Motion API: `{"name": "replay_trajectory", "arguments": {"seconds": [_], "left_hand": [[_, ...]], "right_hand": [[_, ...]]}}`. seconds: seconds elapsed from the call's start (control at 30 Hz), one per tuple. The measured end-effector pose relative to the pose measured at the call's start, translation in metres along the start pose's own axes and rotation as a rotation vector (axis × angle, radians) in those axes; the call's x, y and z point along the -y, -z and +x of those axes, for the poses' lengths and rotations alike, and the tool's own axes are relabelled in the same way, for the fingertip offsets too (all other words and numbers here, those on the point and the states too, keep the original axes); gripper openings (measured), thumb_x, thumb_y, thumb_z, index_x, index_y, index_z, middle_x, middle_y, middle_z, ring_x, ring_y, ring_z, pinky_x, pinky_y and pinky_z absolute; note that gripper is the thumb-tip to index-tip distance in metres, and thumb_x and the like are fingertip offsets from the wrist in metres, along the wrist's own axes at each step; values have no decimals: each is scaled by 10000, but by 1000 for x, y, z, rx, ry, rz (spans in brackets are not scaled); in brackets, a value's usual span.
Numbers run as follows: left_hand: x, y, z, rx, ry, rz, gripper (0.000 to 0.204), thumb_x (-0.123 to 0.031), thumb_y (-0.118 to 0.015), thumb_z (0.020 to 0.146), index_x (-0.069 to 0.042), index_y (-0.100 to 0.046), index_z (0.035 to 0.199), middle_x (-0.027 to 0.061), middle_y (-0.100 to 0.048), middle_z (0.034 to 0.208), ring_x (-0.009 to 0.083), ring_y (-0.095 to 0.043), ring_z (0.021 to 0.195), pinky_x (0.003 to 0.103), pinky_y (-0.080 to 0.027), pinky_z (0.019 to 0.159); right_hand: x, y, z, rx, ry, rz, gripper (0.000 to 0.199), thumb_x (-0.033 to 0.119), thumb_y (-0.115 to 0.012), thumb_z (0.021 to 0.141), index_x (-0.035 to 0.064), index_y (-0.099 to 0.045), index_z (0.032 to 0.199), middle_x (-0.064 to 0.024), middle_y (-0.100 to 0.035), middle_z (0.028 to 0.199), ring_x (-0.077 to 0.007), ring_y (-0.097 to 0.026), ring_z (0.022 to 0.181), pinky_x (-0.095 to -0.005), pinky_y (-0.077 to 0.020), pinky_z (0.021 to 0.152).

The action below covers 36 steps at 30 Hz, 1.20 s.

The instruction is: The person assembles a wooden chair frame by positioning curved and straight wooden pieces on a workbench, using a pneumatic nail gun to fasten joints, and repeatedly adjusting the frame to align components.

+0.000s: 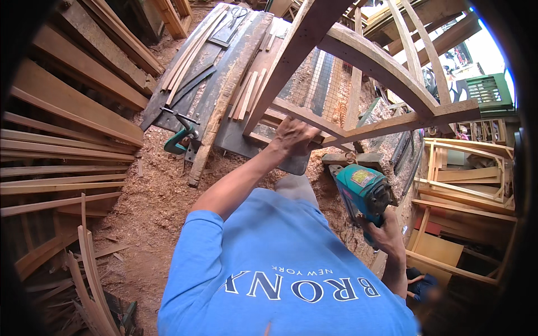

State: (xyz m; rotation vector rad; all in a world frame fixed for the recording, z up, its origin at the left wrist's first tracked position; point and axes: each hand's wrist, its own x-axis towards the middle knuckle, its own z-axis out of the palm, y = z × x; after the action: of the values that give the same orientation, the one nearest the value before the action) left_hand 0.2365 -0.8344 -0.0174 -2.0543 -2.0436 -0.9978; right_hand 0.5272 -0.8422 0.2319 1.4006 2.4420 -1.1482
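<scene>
Wooden frame [358, 67] under left hand [292, 137]; teal power tool [363, 193] in right hand [386, 232].

Left hand [292, 136] gripping, arm outstretched, right hand [384, 232] clenched (wrist bent)

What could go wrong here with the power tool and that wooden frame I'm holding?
The left hand grips the wooden frame close to where the teal power tool in the right hand points, so the fingers could be hit. Held one-handed, the frame might shift. Sawdust and loose strips underfoot could cause a slip.
</scene>
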Motion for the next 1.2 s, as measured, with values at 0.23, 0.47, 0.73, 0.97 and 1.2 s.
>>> {"name": "replay_trajectory", "arguments": {"seconds": [0.23,0.47,0.73,0.97,1.2], "left_hand": [[3,-9,-2,-83,-33,45,273,-280,-807,662,-109,-710,851,105,-680,743,285,-660,673,417,-510,737],[-3,11,4,-148,-60,36,548,-483,-812,663,-154,-703,1088,132,-611,902,300,-606,893,451,-407,726],[-8,24,10,-148,-63,140,450,-428,-833,622,-213,-712,998,133,-607,904,298,-595,901,428,-386,791],[-2,0,-2,-177,-14,18,347,-398,-788,681,-194,-727,956,126,-681,806,266,-657,862,472,-336,1015],[-10,-2,-1,-138,34,34,371,-404,-744,737,-128,-678,977,189,-643,1184,274,-597,1196,464,-177,1193]], "right_hand": [[3,29,-4,-99,-125,149,193,131,-749,863,2,-681,989,-53,-697,840,-118,-649,770,-299,-508,713],[-58,16,5,-358,-198,446,282,262,-732,900,34,-624,1028,-34,-627,761,-109,-607,682,-272,-465,625],[-91,44,24,-388,-166,599,324,225,-746,903,14,-593,1097,-26,-599,725,-115,-590,601,-279,-480,553],[2,76,-29,-173,37,89,81,74,-655,884,-4,-638,892,-46,-643,681,-147,-637,603,-302,-504,578],[206,-7,-2,283,-142,-142,277,111,-649,908,-41,-614,1136,-85,-678,772,-163,-709,688,-318,-560,608]]}}
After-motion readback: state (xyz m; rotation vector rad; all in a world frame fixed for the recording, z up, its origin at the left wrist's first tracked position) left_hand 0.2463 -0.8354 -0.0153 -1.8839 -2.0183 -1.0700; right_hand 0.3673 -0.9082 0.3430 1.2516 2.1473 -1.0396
